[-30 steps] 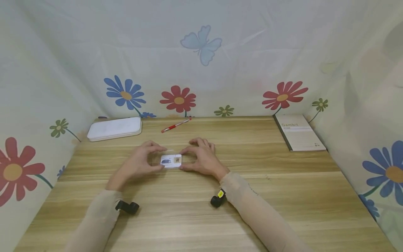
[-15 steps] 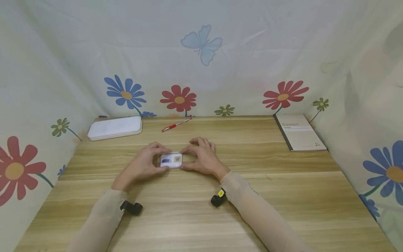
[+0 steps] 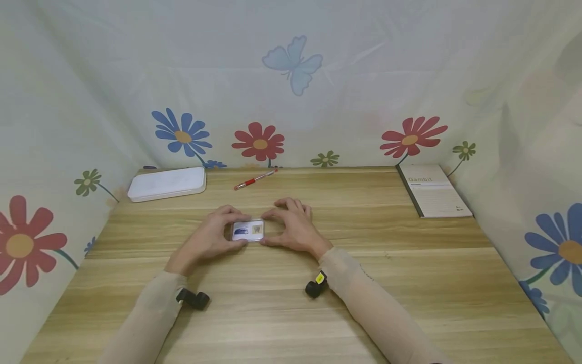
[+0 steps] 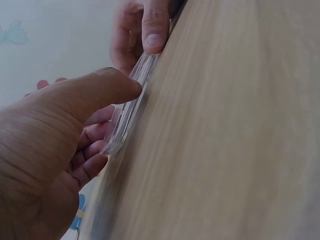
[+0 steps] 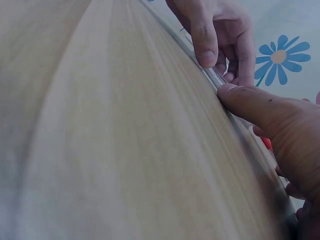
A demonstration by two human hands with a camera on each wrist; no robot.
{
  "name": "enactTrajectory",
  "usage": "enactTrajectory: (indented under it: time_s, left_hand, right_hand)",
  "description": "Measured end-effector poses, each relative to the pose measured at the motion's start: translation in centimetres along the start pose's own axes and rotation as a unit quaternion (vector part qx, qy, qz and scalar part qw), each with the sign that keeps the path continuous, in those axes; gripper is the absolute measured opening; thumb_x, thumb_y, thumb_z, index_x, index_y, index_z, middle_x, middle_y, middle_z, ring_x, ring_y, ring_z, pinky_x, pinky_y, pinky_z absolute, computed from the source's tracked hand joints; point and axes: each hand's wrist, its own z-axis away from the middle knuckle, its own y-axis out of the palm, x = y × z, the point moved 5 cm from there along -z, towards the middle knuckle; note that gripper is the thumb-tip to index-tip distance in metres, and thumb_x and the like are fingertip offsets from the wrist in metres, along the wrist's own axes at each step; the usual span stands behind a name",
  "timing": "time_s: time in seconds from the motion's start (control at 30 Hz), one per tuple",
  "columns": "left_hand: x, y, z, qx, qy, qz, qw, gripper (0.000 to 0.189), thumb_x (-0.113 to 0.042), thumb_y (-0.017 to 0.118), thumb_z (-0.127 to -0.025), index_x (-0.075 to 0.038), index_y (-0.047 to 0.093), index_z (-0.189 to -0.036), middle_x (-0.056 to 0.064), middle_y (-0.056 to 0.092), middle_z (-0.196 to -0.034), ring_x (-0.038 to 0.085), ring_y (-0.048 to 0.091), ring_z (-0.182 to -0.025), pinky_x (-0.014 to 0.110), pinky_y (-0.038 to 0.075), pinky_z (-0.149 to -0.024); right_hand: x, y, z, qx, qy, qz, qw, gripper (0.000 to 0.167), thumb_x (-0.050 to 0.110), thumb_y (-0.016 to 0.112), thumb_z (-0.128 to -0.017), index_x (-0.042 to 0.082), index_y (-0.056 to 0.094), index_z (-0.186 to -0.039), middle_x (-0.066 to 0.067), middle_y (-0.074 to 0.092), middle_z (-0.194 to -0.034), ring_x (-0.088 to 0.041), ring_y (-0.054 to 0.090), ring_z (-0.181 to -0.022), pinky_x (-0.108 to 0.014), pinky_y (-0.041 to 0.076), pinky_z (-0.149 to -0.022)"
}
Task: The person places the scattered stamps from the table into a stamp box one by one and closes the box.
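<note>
A small flat clear plastic case lies on the wooden table, with a white card inside that bears a blue picture and a gold-coloured square. My left hand pinches its near and far edges, thumb toward me and fingers at the back. At the right end, my right hand holds the case between thumb and index finger, the other fingers bent behind. From the left wrist view, the case appears edge-on, low against the tabletop. In the right wrist view, the hands cover most of it.
A white oblong box stands at the back left of the table. Beside it lies a red pen. A notebook marked "Gambit" rests at the back right. A flowered curtain hangs around the table.
My left hand has moved right along the case, bringing a clear cover over the white card piece. The right hand has stayed nearly in place.
</note>
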Motion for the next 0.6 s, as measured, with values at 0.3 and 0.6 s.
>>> enactTrajectory:
  time_s: [0.3, 0.6]
  left_hand:
    - [0.1, 0.3, -0.3, -0.006, 0.012, -0.004, 0.9999, 0.061, -0.031, 0.096, -0.088, -0.019, 0.075, -0.145, 0.004, 0.064, -0.136, 0.027, 0.062, -0.122, 0.051, 0.051, -0.107]
    - [1.4, -0.2, 0.4, 0.003, 0.002, 0.009, 1.0, 0.063, -0.035, 0.096, -0.09, -0.022, 0.073, -0.147, 0.004, 0.065, -0.144, 0.029, 0.061, -0.132, 0.06, 0.046, -0.117]
  right_hand:
    - [-0.2, 0.0, 0.0, -0.003, -0.009, -0.012, 0.9999, 0.061, 0.063, 0.091, -0.087, 0.038, 0.075, -0.14, -0.01, 0.048, -0.165, -0.029, 0.038, -0.152, -0.054, 0.025, -0.114]
    - [-0.1, 0.1, 0.0, -0.008, -0.013, -0.004, 0.9999, 0.058, 0.063, 0.091, -0.087, 0.038, 0.077, -0.138, -0.009, 0.05, -0.163, -0.028, 0.039, -0.151, -0.054, 0.025, -0.113]
